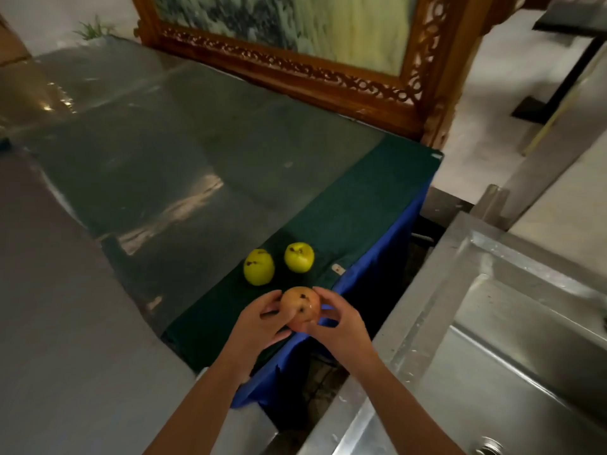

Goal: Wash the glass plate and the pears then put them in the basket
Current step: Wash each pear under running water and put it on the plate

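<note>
Both hands hold one brownish pear (300, 308) up in the air, just past the near corner of the table (197, 178). The left hand (262, 323) cups it from the left side with bent fingers. The right hand (335, 318) touches it from the right with its fingers spread a little.

The pear looks wet and shiny, so I think it could slip. It is over the gap between the table and the sink (492, 323). If the hands let go too soon, it could fall down that gap to the floor and get bruised.

I count three pears. One is in the hands. Two yellow-green pears (258, 267) (299, 257) sit side by side on the green cloth (361, 205), near the table's near right corner. There is one sink. I cannot see any glass plate or basket here.
</note>
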